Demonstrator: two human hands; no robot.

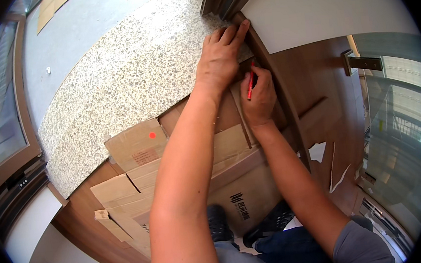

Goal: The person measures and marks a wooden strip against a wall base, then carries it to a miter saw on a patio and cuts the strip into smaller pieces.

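Observation:
My right hand (260, 99) is closed around a slim red pencil (251, 84), its upper end slanting toward the wall. Just above and to the left, my left hand (218, 59) lies with its fingers stretched out, their tips touching the dark brown wooden skirting strip (268, 62) at the foot of the white wall. The left thumb is hidden. Under both hands is brown wood flooring (175, 115), which meets a speckled stone slab (129, 63) at a dark edge. What the pencil's tip touches cannot be made out.
Flattened cardboard (193, 165) covers the floor around my dark shoes (266, 224). A door frame (214, 3) stands beyond my left hand. To the right are a door handle (362, 63), glass panels (404, 109) and torn white scraps (317, 152). A framed window (3, 109) is at left.

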